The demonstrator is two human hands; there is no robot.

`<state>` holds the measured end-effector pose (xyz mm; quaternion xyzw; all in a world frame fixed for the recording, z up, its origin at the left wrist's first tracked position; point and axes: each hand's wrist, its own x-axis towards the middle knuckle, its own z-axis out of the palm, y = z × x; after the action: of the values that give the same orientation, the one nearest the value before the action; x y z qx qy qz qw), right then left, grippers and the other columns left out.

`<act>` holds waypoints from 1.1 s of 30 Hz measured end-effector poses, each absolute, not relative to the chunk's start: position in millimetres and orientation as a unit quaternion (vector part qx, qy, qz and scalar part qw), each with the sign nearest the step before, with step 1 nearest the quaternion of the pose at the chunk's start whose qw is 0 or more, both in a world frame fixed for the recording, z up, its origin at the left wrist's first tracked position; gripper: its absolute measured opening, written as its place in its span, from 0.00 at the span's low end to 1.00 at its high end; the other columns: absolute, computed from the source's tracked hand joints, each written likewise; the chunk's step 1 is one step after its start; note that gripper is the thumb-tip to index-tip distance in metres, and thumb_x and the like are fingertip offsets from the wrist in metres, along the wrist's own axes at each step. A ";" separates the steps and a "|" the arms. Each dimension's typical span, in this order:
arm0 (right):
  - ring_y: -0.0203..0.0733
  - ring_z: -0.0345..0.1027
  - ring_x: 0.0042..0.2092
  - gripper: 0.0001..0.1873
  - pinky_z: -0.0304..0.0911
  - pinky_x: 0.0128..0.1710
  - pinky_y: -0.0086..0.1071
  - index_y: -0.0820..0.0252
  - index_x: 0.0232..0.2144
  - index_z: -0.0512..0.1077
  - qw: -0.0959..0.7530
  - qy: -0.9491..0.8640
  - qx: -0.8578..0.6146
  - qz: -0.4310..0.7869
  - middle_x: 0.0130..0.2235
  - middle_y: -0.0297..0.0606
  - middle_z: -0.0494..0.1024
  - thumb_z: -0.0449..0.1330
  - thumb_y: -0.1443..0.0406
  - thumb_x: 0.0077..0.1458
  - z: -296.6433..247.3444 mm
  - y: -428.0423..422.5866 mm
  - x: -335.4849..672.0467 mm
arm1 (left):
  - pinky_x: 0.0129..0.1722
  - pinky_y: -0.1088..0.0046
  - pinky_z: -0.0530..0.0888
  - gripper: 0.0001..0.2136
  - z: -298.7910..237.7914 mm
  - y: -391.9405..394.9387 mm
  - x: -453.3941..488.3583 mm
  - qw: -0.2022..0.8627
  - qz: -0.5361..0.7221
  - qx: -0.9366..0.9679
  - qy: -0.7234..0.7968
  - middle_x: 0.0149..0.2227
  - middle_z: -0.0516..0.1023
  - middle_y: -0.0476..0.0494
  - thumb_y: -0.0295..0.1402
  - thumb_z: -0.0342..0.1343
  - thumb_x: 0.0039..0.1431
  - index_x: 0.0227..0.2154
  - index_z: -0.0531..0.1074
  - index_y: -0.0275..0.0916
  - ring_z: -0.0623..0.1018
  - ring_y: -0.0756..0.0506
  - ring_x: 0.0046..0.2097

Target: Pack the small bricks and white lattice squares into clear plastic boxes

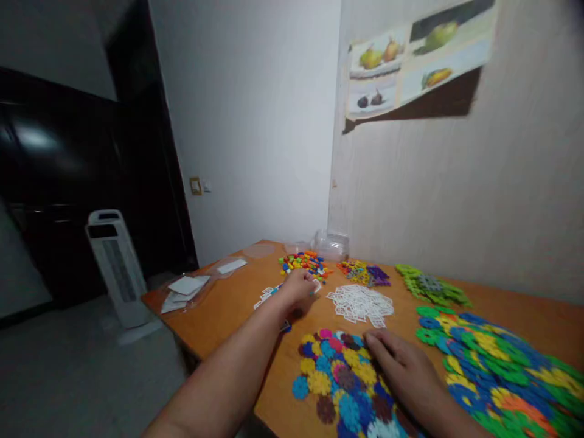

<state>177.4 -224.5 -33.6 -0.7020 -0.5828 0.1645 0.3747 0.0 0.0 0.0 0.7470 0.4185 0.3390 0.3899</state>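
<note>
My left hand [298, 291] reaches across the table with its fingers closed. A small white plastic frame piece [316, 286] shows at its fingertips; the grip itself is partly hidden. Under and beside this hand lie white and blue pieces [267, 295], partly covered by my forearm. My right hand [406, 368] rests over the right edge of a pile of colourful notched discs [344, 377], its thumb and fingers apart and nothing visible in them. A heap of white frame pieces [360, 303] lies between and beyond the two hands.
Small bright pieces [303, 263] and purple-yellow pieces [365, 274] lie near the wall, before clear plastic tubs [332, 244]. Green pieces [429, 285] and large flower-shaped rings [502, 371] spread rightward. White cards in plastic bags [186, 289] lie at the left edge. A white tower appliance [119, 267] stands beyond.
</note>
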 end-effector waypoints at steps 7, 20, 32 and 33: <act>0.46 0.73 0.43 0.19 0.64 0.42 0.34 0.51 0.37 0.75 0.390 -0.597 -0.683 0.158 0.39 0.33 0.81 0.49 0.49 0.62 -34.0 -222.5 178.0 | 0.31 0.79 0.67 0.12 18.4 0.6 17.0 0.378 0.363 0.750 0.404 0.34 0.76 0.46 0.34 0.50 0.59 0.40 0.73 0.34 0.73 0.52 0.32; 0.46 0.74 0.43 0.19 0.65 0.42 0.35 0.50 0.39 0.77 0.382 -0.596 -0.693 0.135 0.40 0.34 0.82 0.50 0.51 0.61 -33.5 -222.4 177.4 | 0.34 0.74 0.66 0.10 11.6 9.1 -60.8 0.152 0.138 0.853 0.480 0.28 0.74 0.48 0.24 0.62 0.39 0.28 0.77 0.39 0.71 0.47 0.33; 0.47 0.74 0.43 0.19 0.65 0.42 0.35 0.51 0.39 0.77 0.378 -0.602 -0.691 0.131 0.40 0.35 0.82 0.50 0.51 0.60 -32.3 -221.2 177.4 | 0.38 0.69 0.66 0.04 18.0 -2.9 -59.7 0.033 0.074 0.881 0.467 0.30 0.77 0.42 0.28 0.56 0.49 0.25 0.76 0.39 0.74 0.42 0.37; 0.47 0.74 0.43 0.19 0.65 0.42 0.35 0.51 0.39 0.77 0.378 -0.602 -0.691 0.130 0.40 0.35 0.82 0.50 0.51 0.60 -32.1 -221.4 177.2 | 0.38 0.70 0.66 0.05 18.1 -2.9 -59.6 0.032 0.072 0.882 0.464 0.30 0.77 0.42 0.28 0.55 0.49 0.26 0.76 0.39 0.74 0.42 0.37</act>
<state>177.2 -221.4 -32.1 -0.6912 -0.6021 0.1296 0.3780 -59.6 -2.9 18.1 0.8824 0.4640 0.0719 0.0316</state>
